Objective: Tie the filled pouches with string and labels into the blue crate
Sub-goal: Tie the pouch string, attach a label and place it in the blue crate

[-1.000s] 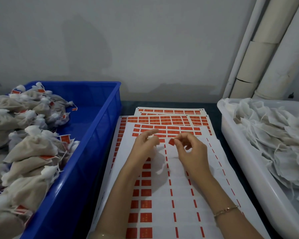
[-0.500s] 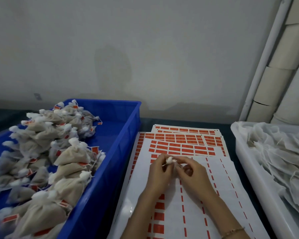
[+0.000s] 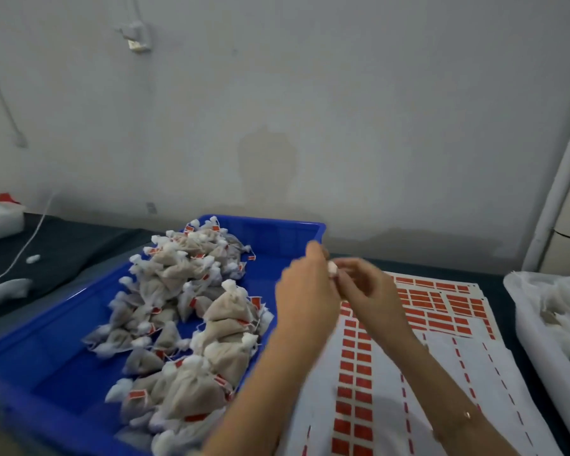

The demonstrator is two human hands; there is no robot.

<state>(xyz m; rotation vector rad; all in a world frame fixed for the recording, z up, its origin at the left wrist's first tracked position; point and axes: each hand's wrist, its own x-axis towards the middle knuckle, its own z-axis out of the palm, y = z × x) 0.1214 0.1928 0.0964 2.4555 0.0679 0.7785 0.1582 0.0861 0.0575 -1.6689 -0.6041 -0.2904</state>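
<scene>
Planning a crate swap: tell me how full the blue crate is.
Partly full: tied pouches heap mid and right in the blue crate; bare floor shows at left.

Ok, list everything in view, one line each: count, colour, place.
blue crate: one, blue, on the table's left.
tied pouches: a heap, too many to count, beige with white tops and red labels, inside the crate.
label sheets: a stack, count unclear, white with red labels, right of the crate.
white tub: one, white, far right.
empty pouches: a blurred pile, white, in the tub.
cable: one, white, far left on the dark table.
held pouch: one, only its white tip shows, between both hands.
left hand: one, near the crate's right rim, pinching the held pouch.
right hand: one, above the label sheets, pinching it too.
</scene>
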